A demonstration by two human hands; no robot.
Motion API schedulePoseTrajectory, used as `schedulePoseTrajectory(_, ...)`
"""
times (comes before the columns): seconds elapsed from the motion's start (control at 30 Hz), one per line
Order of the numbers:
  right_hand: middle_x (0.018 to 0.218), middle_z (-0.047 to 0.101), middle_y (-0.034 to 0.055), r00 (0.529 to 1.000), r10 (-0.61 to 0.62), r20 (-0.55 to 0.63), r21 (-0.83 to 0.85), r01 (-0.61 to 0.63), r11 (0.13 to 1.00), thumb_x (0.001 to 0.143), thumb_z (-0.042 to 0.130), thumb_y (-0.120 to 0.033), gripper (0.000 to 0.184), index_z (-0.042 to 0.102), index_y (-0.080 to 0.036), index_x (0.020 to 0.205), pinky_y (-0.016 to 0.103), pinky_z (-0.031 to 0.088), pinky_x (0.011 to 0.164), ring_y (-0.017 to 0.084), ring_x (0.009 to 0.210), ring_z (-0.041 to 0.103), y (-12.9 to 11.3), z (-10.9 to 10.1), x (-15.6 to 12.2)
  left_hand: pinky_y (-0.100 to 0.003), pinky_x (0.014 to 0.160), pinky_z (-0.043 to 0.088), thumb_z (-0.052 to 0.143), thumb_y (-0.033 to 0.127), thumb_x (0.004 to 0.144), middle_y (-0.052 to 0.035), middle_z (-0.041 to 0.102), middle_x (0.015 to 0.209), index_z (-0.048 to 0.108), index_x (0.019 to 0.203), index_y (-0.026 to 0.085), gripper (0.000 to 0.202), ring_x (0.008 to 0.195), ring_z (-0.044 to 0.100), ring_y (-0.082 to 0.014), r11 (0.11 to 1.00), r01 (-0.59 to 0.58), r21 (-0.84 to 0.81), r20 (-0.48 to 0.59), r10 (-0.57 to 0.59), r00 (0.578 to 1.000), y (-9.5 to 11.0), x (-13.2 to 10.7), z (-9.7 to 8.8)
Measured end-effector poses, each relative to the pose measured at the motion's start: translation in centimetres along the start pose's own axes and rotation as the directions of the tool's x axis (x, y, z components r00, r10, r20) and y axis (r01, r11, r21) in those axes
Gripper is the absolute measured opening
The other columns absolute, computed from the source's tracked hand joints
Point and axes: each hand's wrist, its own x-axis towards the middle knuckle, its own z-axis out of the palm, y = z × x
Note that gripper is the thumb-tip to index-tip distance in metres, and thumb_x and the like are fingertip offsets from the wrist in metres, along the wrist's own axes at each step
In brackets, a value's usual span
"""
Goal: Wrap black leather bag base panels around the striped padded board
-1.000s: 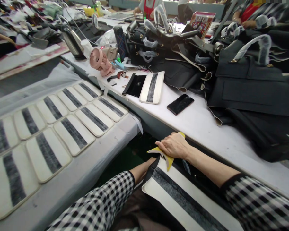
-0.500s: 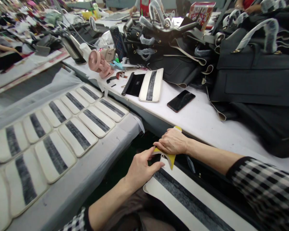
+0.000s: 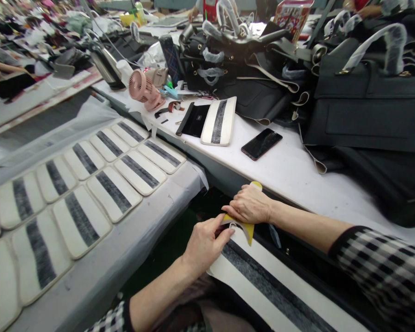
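Observation:
In the head view my right hand is closed around a yellow scraper, whose rounded end shows beyond my knuckles. Its wide, curved edge rests at the far end of a long white panel with a dark grey stripe. My left hand pinches that end of the panel, thumb on top and fingertips against the scraper's near corner. The panel slopes down toward me over black material. My fingers partly cover the panel's end.
On the left table lie several smaller striped white panels in rows. The white table ahead carries a phone, another striped panel, a pink fan, a steel kettle and black handbags. Other people's hands show at the back.
The whole view has shifted slightly. Both hands stay at the panel's end with the scraper, and my left fingers have barely moved.

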Motion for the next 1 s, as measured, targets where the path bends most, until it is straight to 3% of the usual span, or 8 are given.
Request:
schedulePoseTrajectory(0.37, 0.065, 0.071, 0.0098, 0.998, 0.027, 0.057, 0.008, -0.027, 1.0, 0.104, 0.016, -0.046, 0.071, 0.068, -0.017, 0.065, 0.034, 0.026, 0.062, 0.021, 0.06, 0.065, -0.7, 0.1, -0.8, -0.026, 0.065, 0.037, 0.054, 0.028, 0.095, -0.0013, 0.065, 0.075, 0.06, 0.089, 0.018, 0.014, 0.068, 0.06, -0.0149, 0.993, -0.037, 0.11, 0.008, 0.037, 0.999, -0.1, -0.1, 1.0)
schedulePoseTrajectory(0.53, 0.069, 0.072, 0.0095, 0.987, 0.123, 0.1, 0.028, -0.126, 0.992, 0.104, 0.017, -0.043, 0.069, 0.069, -0.018, 0.067, 0.033, 0.028, 0.061, 0.021, 0.062, 0.067, -2.0, 0.1, -1.8, -0.027, 0.067, 0.038, 0.05, 0.026, 0.096, -0.0037, 0.066, 0.076, 0.062, 0.084, 0.016, 0.019, 0.068, 0.061, -0.0164, 0.983, -0.071, 0.171, 0.044, 0.064, 0.997, -0.1, -0.1, 1.1)
schedulePoseTrajectory(0.63, 0.071, 0.073, 0.0096, 0.966, 0.228, 0.125, 0.031, -0.233, 0.972, 0.104, 0.015, -0.045, 0.071, 0.07, -0.018, 0.067, 0.031, 0.028, 0.059, 0.022, 0.064, 0.068, -3.2, -0.1, -2.5, -0.028, 0.07, 0.039, 0.054, 0.029, 0.093, -0.0041, 0.068, 0.08, 0.066, 0.085, 0.016, 0.019, 0.073, 0.062, -0.0179, 0.994, -0.067, 0.083, 0.06, 0.062, 0.996, -0.2, 0.1, 0.7)
schedulePoseTrajectory(0.7, 0.073, 0.073, 0.0097, 0.949, 0.285, 0.131, 0.032, -0.291, 0.956, 0.104, 0.014, -0.045, 0.072, 0.07, -0.018, 0.069, 0.03, 0.029, 0.058, 0.021, 0.065, 0.068, -3.9, -0.3, -3.0, -0.027, 0.072, 0.041, 0.056, 0.035, 0.092, -0.0035, 0.07, 0.083, 0.069, 0.087, 0.016, 0.024, 0.077, 0.062, -0.0185, 0.992, -0.018, -0.124, 0.112, 0.032, 0.993, -0.5, 0.4, 0.5)
schedulePoseTrajectory(0.77, 0.074, 0.074, 0.0098, 0.933, 0.331, 0.139, 0.024, -0.337, 0.941, 0.104, 0.013, -0.043, 0.071, 0.071, -0.018, 0.071, 0.03, 0.031, 0.059, 0.021, 0.065, 0.068, -4.5, -0.3, -3.4, -0.027, 0.074, 0.043, 0.053, 0.045, 0.092, -0.0043, 0.071, 0.087, 0.072, 0.09, 0.016, 0.035, 0.082, 0.063, -0.0194, 0.898, 0.132, -0.42, 0.201, -0.05, 0.978, -1.1, 1.0, 0.6)
schedulePoseTrajectory(0.83, 0.075, 0.074, 0.0093, 0.919, 0.366, 0.148, 0.01, -0.372, 0.928, 0.104, 0.013, -0.043, 0.07, 0.072, -0.019, 0.074, 0.029, 0.032, 0.059, 0.021, 0.064, 0.069, -4.9, -0.3, -3.9, -0.029, 0.08, 0.046, 0.048, 0.054, 0.092, -0.0072, 0.073, 0.092, 0.073, 0.097, 0.013, 0.048, 0.088, 0.064, -0.0211, 0.668, 0.318, -0.673, 0.321, -0.125, 0.939, -1.8, 1.7, 1.1)
schedulePoseTrajectory(0.9, 0.075, 0.074, 0.0083, 0.909, 0.386, 0.155, 0.001, -0.391, 0.92, 0.104, 0.013, -0.043, 0.069, 0.072, -0.02, 0.077, 0.029, 0.032, 0.058, 0.021, 0.064, 0.069, -5.1, -0.2, -4.4, -0.032, 0.085, 0.047, 0.056, 0.056, 0.087, -0.0102, 0.073, 0.096, 0.073, 0.104, 0.011, 0.051, 0.091, 0.065, -0.0225, 0.446, 0.431, -0.784, 0.417, -0.135, 0.899, -2.5, 2.4, 1.8)
schedulePoseTrajectory(1.0, 0.074, 0.074, 0.0076, 0.899, 0.409, 0.156, -0.013, -0.412, 0.911, 0.104, 0.013, -0.043, 0.07, 0.071, -0.02, 0.074, 0.029, 0.03, 0.057, 0.021, 0.064, 0.069, -5.3, -0.1, -5.0, -0.034, 0.088, 0.047, 0.073, 0.047, 0.076, -0.0126, 0.073, 0.1, 0.072, 0.108, 0.01, 0.049, 0.09, 0.066, -0.0223, 0.346, 0.482, -0.805, 0.478, -0.103, 0.873, -3.0, 3.0, 2.5)
